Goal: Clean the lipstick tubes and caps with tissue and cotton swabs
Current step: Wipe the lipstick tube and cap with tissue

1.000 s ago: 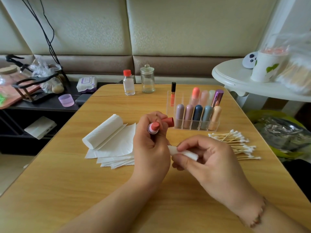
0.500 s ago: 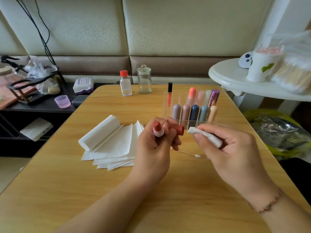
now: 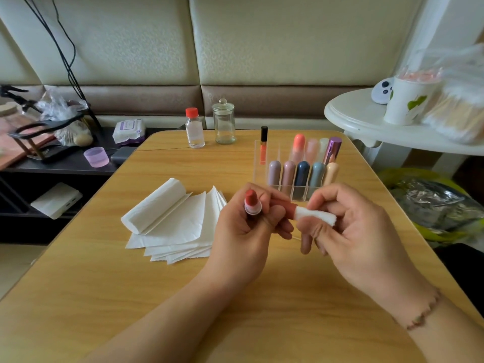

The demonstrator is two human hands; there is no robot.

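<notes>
My left hand (image 3: 246, 231) grips an open lipstick tube (image 3: 252, 204), its red bullet pointing up, and also holds the reddish cap (image 3: 286, 208) sideways between its fingers. My right hand (image 3: 348, 231) pinches a rolled piece of white tissue (image 3: 315, 215) whose tip sits in the cap's open end. A clear organizer (image 3: 262, 163) behind the hands holds several capped lipsticks (image 3: 301, 174). A stack of tissue sheets (image 3: 180, 226) with one rolled sheet lies at the left on the wooden table (image 3: 183, 297). One cotton swab is partly hidden under my hands.
A small red-capped bottle (image 3: 194, 132) and a glass jar (image 3: 224, 125) stand at the table's far edge. A white side table (image 3: 366, 124) with a paper cup (image 3: 407, 100) is at the right. A dark shelf (image 3: 60, 166) with clutter lies left.
My right hand lifted the rolled tissue from near the table and brought it left, into the mouth of the cap. My left hand turned the tube slightly upright.
</notes>
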